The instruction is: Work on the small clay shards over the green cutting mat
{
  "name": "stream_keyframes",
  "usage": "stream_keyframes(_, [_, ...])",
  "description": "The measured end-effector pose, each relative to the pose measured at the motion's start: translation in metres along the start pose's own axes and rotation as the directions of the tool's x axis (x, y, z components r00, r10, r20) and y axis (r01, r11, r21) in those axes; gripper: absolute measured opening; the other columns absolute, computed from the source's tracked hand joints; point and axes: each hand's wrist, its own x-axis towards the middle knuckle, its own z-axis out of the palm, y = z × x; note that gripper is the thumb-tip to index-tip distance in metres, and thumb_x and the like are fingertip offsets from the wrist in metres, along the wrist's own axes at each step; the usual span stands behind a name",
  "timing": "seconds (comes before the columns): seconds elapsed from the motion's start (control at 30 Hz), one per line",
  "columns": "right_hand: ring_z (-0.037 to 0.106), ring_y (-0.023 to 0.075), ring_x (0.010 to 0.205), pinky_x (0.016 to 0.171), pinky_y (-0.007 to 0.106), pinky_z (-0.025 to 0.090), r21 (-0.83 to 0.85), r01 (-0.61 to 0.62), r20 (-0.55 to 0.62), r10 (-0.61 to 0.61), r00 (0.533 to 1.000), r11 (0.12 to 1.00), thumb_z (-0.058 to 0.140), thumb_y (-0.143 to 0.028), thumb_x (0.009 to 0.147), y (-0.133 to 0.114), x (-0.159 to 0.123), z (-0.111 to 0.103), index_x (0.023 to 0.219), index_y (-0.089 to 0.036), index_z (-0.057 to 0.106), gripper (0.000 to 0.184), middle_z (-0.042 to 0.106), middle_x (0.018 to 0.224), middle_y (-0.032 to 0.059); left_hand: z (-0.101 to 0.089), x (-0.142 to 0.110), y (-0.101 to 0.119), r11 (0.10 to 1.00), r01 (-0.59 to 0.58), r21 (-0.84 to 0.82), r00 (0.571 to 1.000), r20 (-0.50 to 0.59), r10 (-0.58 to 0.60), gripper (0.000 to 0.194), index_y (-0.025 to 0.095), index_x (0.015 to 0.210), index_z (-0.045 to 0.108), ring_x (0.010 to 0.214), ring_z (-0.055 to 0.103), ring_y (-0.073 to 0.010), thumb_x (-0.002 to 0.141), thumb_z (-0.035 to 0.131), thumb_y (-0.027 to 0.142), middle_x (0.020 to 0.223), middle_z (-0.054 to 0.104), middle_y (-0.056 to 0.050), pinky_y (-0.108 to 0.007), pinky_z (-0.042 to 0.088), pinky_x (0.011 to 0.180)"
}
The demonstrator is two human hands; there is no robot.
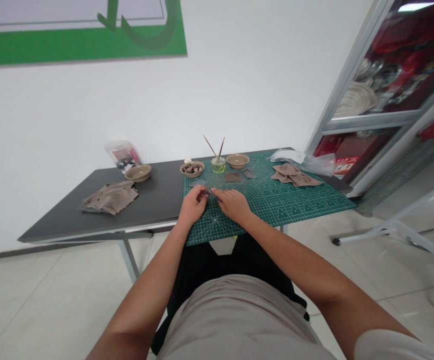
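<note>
We face a white wall beneath a green-banded wall panel, with a grey table standing against it; at right, a glass-fronted display cabinet and a white metal stand rise over pale floor tiles.

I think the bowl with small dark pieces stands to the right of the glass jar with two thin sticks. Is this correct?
No, the side is wrong: the head view shows the bowl with small dark pieces to the left of the glass jar with two thin sticks. The bowl right of the jar shows no such pieces.
</note>
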Motion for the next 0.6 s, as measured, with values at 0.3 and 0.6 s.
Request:
stream_keyframes(0.3, [0.067,0.0207,0.101,0.086,0.032,0.046,0.025,-0.121,0.004,0.121,0.993,0.992,0.041,-0.020,0.096,-0.0042,0.0008,-0.0078,0.137,-0.015,0.054,0.043,0.072,0.113,0.0118,0.0000,0.0028,-0.0014,1.000,0.014,0.008,1.000,-0.007,-0.014,0.015,0.020,0.085,0.058,0.074,0.060,-0.0129,0.075,0.053,0.009,0.085,0.058,-0.001,-0.028,0.052,0.073])
stream_keyframes(0.6, [0.067,0.0207,0.104,0.087,0.033,0.047,0.031,-0.028,0.000,0.028,1.000,0.999,0.043,-0.018,0.095,-0.0024,0.0002,-0.0037,0.136,-0.016,0.054,0.043,0.068,0.123,0.0118,0.0006,0.0018,-0.0022,0.996,0.085,-0.038,0.996,0.022,-0.084,0.009,0.020,0.083,0.061,0.076,0.063,-0.0144,0.075,0.064,0.017,0.083,0.065,0.000,-0.029,0.054,0.076])
